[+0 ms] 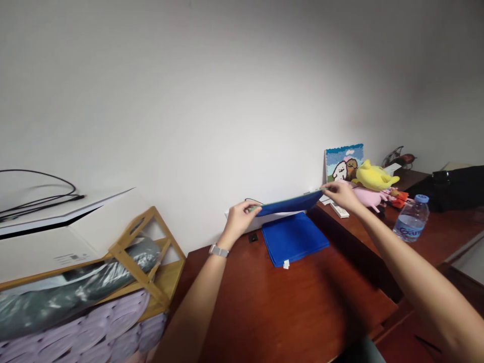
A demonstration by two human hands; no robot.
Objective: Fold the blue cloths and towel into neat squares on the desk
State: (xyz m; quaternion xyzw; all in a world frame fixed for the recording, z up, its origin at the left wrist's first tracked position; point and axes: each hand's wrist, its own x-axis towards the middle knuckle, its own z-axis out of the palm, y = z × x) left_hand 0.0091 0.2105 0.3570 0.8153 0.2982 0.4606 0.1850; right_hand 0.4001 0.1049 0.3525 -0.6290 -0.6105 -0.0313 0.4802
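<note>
My left hand [242, 218], with a watch on a silver band at the wrist, pinches the left corner of a thin blue sheet [289, 204]. At the sheet's right corner, the fingers of my right hand [341, 194] are closed on its edge. The sheet is raised above the table and seen almost edge-on, with a thin greenish rim; its exact kind cannot be made out. Below it a folded blue cloth [297, 237] with a white tag [286, 264] lies flat on the reddish-brown table [257, 312]. Something white shows behind the sheet, partly hidden.
To the right are a water bottle [412, 219], a yellow plush toy [375, 175], a pink plush toy [366, 196], a white remote [340, 209] and a dog picture [345, 164]. A wooden rack [151, 257] stands left, beside a white box [56, 247]. The wall rises behind.
</note>
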